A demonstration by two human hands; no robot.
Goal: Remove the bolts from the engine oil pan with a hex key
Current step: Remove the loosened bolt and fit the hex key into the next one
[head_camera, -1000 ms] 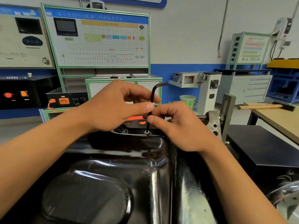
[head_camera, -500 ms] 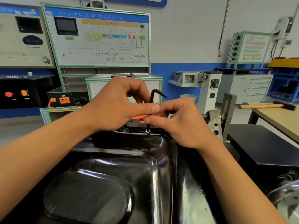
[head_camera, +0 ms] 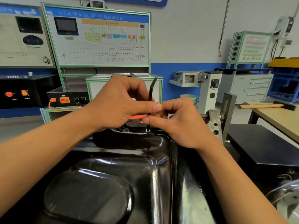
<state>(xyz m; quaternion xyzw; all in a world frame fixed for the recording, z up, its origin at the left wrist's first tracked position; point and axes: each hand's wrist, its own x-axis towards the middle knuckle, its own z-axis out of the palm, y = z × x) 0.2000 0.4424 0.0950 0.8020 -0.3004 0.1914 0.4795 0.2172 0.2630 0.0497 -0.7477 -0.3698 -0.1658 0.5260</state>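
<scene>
A glossy black engine oil pan [head_camera: 123, 167] fills the lower view. At its far rim a small bolt [head_camera: 147, 130] with a bright ring sits in the flange. A black L-shaped hex key [head_camera: 152, 92] stands upright with its tip in that bolt. My left hand [head_camera: 119, 102] pinches the key's shaft between thumb and fingers from the left. My right hand [head_camera: 179, 122] pinches the shaft lower down from the right, just above the bolt. The short arm of the key points up and slightly right above both hands.
A metal engine-stand bracket [head_camera: 215, 125] rises just right of my right hand. A wooden table [head_camera: 278, 117] with a hammer [head_camera: 267, 106] stands at the right. Training panels [head_camera: 97, 38] and a black battery box [head_camera: 68, 99] stand behind the pan. A dark bench [head_camera: 262, 143] lies beside the stand.
The key's short arm has swung from pointing right toward pointing away, as both hands twirl the shaft. Hands and bolt stay at the same spot on the rim.
</scene>
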